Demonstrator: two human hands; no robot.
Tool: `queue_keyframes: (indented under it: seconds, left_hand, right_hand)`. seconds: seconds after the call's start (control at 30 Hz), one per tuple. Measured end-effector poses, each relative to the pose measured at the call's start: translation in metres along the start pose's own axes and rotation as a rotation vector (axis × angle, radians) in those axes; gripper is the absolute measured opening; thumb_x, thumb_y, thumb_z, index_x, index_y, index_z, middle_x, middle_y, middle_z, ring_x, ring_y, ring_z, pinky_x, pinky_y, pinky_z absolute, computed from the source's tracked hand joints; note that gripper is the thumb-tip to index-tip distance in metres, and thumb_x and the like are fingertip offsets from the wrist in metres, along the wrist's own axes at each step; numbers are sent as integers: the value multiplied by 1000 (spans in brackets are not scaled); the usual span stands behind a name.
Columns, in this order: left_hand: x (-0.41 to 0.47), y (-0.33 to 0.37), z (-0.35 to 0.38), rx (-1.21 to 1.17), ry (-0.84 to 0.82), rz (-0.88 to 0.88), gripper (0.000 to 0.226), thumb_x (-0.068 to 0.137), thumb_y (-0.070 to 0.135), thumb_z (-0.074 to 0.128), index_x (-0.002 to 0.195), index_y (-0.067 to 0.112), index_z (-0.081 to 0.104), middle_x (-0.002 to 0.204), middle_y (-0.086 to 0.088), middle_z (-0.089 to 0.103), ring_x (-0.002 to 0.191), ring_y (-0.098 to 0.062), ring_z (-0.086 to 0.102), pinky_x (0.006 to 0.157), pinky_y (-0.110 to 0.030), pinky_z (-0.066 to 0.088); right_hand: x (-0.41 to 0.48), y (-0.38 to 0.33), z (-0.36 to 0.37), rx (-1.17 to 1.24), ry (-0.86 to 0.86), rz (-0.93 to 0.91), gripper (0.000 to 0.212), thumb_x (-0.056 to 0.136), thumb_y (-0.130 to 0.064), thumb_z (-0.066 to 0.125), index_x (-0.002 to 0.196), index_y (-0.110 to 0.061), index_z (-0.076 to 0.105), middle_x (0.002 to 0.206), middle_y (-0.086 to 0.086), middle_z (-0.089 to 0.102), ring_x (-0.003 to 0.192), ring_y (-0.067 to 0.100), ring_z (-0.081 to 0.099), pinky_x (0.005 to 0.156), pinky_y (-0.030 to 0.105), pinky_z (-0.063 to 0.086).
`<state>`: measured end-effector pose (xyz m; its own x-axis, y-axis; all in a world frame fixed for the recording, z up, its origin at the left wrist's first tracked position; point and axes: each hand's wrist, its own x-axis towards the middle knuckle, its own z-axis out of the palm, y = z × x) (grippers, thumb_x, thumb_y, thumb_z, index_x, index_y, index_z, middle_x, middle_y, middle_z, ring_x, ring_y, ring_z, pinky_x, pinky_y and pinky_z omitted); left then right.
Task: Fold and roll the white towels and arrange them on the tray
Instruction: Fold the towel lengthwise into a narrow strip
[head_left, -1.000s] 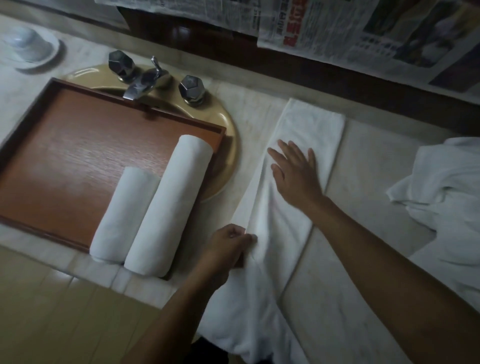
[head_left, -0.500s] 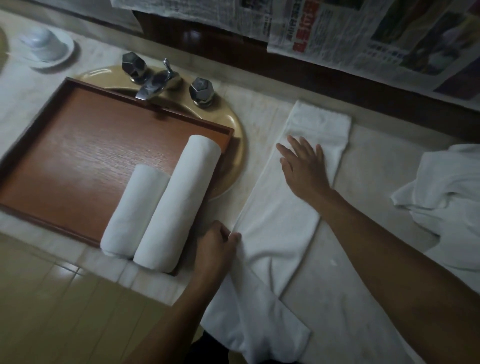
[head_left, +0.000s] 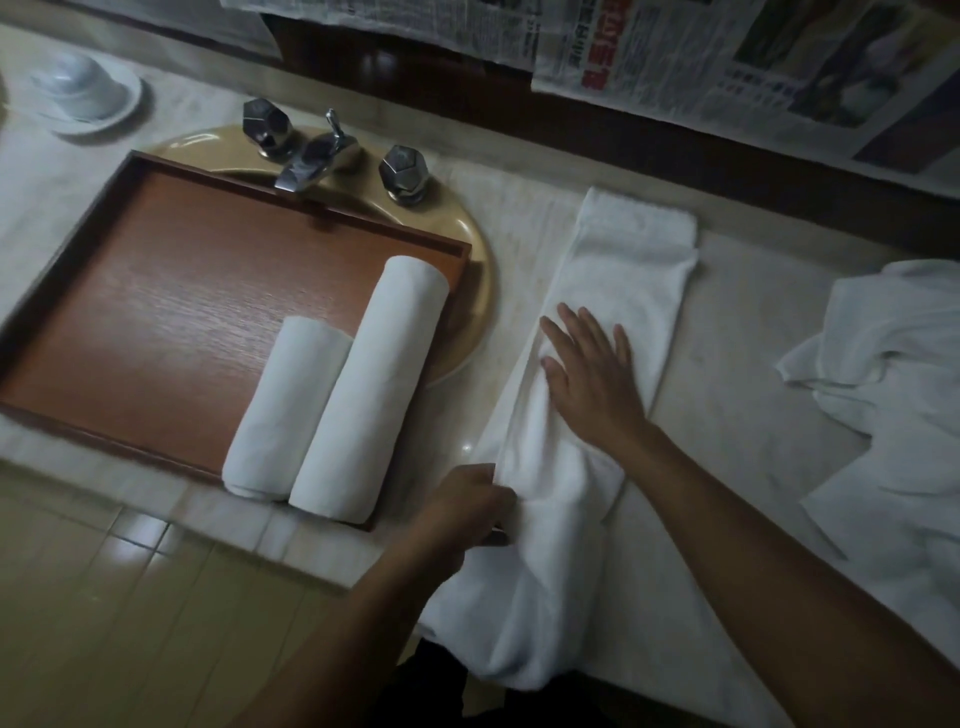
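Currently mid-fold on the flat towel (head_left: 623, 275), laid as a long strip on the table (head_left: 509, 218) just right of the tray (head_left: 156, 291), with the near end hanging over the front edge.

Pinned at the middle by the right hand (head_left: 592, 374): palm down, fingers straight and spread. Pinched at the left edge, toward the near end, by the left hand (head_left: 467, 512), fingers curled round the cloth.

Against a second ago:
- Right hand drawn back along the strip toward the body.
- Left edge brought over, leaving the strip narrower and bunched at the near end.
- Far end lying flat, with a stepped double layer showing.

Judged: lengthwise fold nearly closed. Smoothing wanted at the near end before any rolling.

Found on the tray: short roll (head_left: 285, 410) and long roll (head_left: 369, 389), touching side by side at the right end, near ends at the front rim. Same places as before.

Seen well apart to the right: heap of loose towels (head_left: 893, 364), not yet folded. Also noted: tap (head_left: 311, 156) behind the tray.

Assessed as roughly part-way, given the heap remaining.
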<state>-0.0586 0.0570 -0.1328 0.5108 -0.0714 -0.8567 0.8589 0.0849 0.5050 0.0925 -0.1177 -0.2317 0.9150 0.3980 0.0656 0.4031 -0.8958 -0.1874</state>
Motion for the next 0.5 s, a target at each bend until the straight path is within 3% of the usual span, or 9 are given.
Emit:
queue_keyframes:
  seconds: [0.07, 0.17, 0.23, 0.33, 0.5]
  left_hand:
    - [-2, -8, -2, 77, 49, 75, 29, 93, -8, 52, 111, 5, 71, 103, -15, 74, 92, -29, 72, 72, -39, 64]
    - [-1, -22, -11, 142, 117, 112, 14, 94, -2, 47, 99, 2, 60, 94, -14, 63, 81, -29, 65, 58, -35, 59]
    - [3, -33, -18, 352, 238, 192, 9, 92, 8, 50, 95, 0, 53, 87, -16, 61, 72, -30, 63, 52, -34, 56]
    - [3, -44, -27, 653, 362, 280, 14, 85, 23, 61, 85, 10, 56, 75, -8, 68, 66, -25, 68, 60, -41, 56]
    - [8, -49, -33, 643, 396, 262, 13, 81, 28, 68, 80, 17, 60, 70, -1, 71, 62, -18, 70, 61, -35, 59]
  right_hand:
    - [0, 3, 0, -1, 0, -10, 52, 107, -44, 33, 157, -30, 36, 168, -3, 27, 156, 20, 19, 124, 56, 16]
    - [-1, 2, 0, 10, 17, -13, 51, 107, -42, 35, 156, -30, 37, 167, -3, 28, 156, 20, 20, 124, 56, 16]
    - [-2, 0, -1, 9, 23, -16, 50, 108, -42, 36, 156, -29, 37, 167, -3, 29, 156, 19, 20, 124, 55, 16]
    - [-3, 0, -2, -13, 21, -21, 50, 108, -42, 35, 156, -30, 36, 167, -3, 28, 156, 19, 20, 124, 55, 17]
    - [-1, 1, 0, -6, -24, -17, 52, 108, -44, 31, 157, -30, 34, 168, -3, 26, 157, 21, 17, 123, 60, 18]
